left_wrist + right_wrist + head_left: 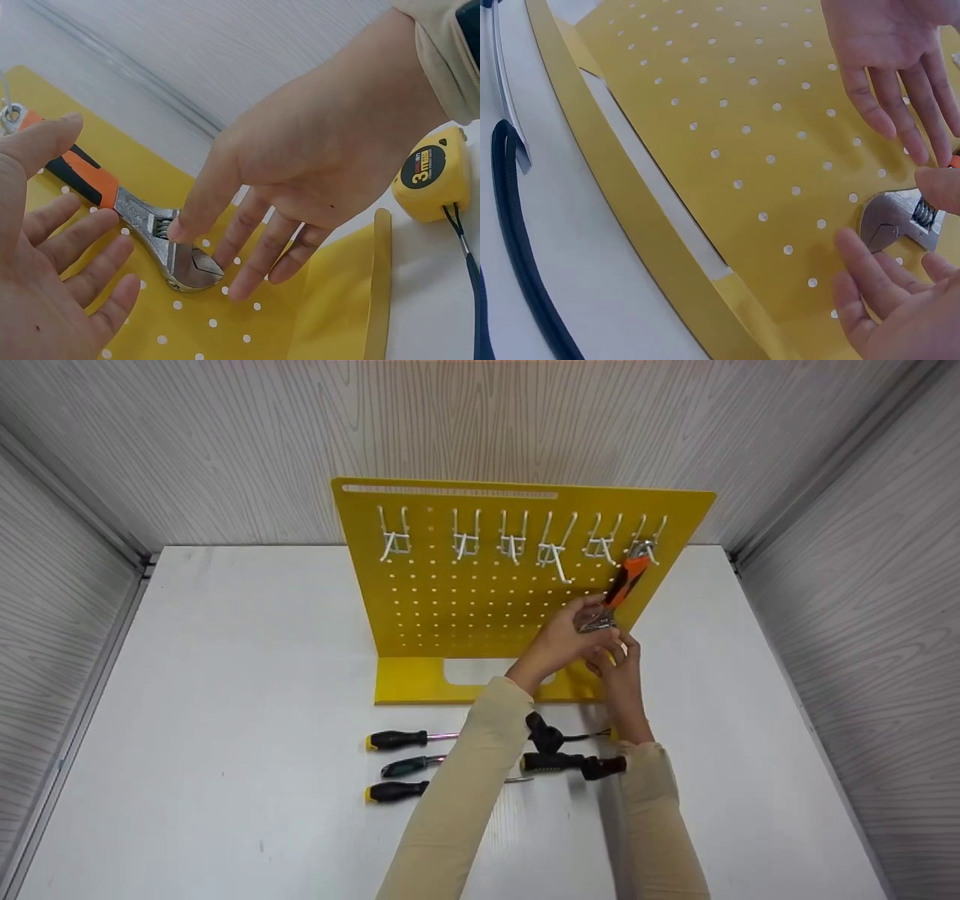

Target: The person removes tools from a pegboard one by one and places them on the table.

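An adjustable wrench (628, 577) with an orange and black handle hangs head down from the rightmost white hook (654, 531) on a yellow pegboard (480, 592). Beside the wrench is my left hand (559, 645); its fingers are spread and loosely bent, as the left wrist view shows. My right hand (315, 157) is at the wrench head (176, 251), the thumb overlapping its adjusting screw. The other fingers (877, 277) of that hand extend loosely below the head. Whether the thumb presses on the metal I cannot tell.
More white hooks (513, 540) line the board's upper part. On the white table in front lie several screwdrivers (397, 740) and a black-handled tool (551, 763), partly behind the forearms. A yellow tape measure (435, 176) with a dark strap sits by the board's base.
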Motion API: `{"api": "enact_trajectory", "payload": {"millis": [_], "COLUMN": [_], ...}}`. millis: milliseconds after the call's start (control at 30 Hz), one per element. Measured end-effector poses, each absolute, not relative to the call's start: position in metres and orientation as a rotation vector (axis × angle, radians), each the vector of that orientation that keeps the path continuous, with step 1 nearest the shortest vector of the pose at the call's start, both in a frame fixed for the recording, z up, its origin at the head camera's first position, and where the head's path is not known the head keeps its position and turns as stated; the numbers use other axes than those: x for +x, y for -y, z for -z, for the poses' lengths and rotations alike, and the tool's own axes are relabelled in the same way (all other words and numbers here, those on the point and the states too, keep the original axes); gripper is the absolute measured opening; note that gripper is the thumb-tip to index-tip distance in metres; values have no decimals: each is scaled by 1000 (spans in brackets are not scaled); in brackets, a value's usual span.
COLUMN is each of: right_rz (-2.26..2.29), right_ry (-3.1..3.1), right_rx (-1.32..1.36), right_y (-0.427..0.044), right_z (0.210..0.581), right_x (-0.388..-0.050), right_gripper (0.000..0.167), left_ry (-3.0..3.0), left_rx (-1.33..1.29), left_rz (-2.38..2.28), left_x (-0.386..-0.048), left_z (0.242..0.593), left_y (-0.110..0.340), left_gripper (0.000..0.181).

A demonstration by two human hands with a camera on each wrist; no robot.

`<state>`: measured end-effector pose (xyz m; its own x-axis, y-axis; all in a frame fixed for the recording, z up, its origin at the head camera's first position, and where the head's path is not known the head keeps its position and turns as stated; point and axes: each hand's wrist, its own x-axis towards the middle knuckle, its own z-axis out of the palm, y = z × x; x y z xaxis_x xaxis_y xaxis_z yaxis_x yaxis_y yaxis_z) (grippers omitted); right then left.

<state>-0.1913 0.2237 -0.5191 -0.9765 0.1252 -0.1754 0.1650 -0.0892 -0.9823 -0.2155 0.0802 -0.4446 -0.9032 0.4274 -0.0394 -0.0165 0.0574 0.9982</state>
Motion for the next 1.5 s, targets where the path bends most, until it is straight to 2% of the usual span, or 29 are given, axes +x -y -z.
{"api": "enact_trajectory", "payload": {"millis": [333, 1067, 1500], "right_rz": [2244, 2248, 2391], "right_ry": [-2124, -2060, -1997], "right_rx": [178, 242, 208], "right_y": [-225, -221, -219], "right_z": [518, 524, 522], "right_x": [-188, -186, -171], "right_gripper": [64, 54, 51], "left_ry": [-2073, -2309, -2278], "left_rx": [399, 318, 349], "left_rz": [-1938, -1757, -1795], "left_x": [-218, -220, -217], "left_z": [445, 432, 430], "left_y": [-78, -83, -86], "left_gripper": [57, 26, 24]}}
